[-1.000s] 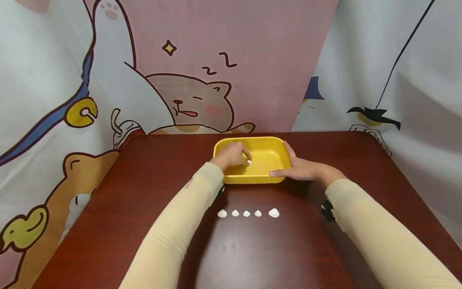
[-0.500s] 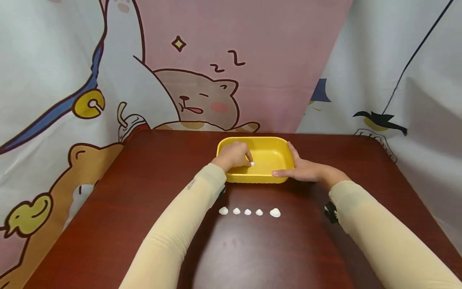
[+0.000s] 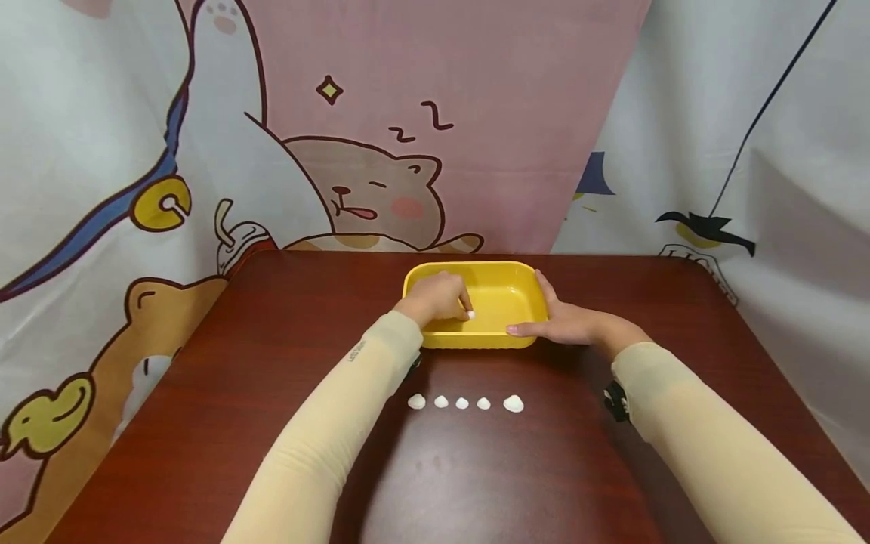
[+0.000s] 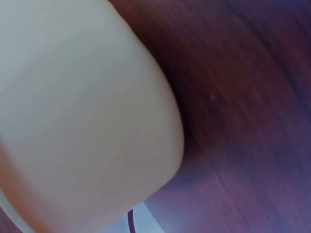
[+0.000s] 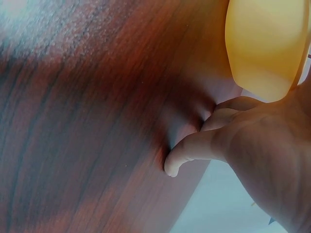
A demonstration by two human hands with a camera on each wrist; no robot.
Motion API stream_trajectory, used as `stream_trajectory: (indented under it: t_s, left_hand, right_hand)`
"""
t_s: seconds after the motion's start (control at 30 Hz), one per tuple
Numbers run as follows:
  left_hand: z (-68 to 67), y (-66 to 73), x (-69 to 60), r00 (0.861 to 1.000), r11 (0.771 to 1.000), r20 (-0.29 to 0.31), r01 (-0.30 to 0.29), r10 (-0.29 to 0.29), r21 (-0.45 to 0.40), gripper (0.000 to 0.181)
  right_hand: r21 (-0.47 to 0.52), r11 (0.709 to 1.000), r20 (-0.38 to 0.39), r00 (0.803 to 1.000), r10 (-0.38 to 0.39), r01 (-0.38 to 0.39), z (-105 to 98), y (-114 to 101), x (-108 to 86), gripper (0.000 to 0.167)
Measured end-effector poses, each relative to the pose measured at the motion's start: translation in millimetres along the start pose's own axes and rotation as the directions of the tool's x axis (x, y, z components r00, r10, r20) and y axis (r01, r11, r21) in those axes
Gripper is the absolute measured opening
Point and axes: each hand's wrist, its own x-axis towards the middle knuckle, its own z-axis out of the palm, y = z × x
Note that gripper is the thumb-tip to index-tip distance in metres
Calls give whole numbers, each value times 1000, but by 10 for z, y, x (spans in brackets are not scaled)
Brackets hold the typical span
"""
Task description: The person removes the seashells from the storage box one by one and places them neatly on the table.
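White piece (image 3: 471, 314) was held inside the tray (image 3: 476, 341), left of its centre, pinched by the fingers of the left hand (image 3: 440, 297). Compared with half a second earlier, piece and fingertips were shifted slightly towards the near wall; no release was seen. The tray's right end was steadied by the right hand (image 3: 571, 323), fingers spread, thumb laid at the near rim; that hold was unchanged. Five shells (image 3: 462, 403) were left in the same row on the desk (image 3: 319, 302), in front of the tray. Left fingers were not shown in the left wrist view.
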Motion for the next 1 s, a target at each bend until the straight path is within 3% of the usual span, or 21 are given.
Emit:
stream_trajectory:
  t_s: [0.27,0.63,1.0]
  left_hand:
    - [43,-35,-19,999,1000,39,-16,15,27,23]
    - [40,-89,-55,991,991,-45,-126,128,35,18]
    - [50,-78,-83,990,991,-67,-121,125,50,15]
  right_hand:
    - [14,1000,13,1000,4,-4,29,49,23,140]
    - [23,1000,-3,1000,-15,15,34,17,-3,142]
    - [1,1000,-8,1000,-16,16,21,-11,24,144]
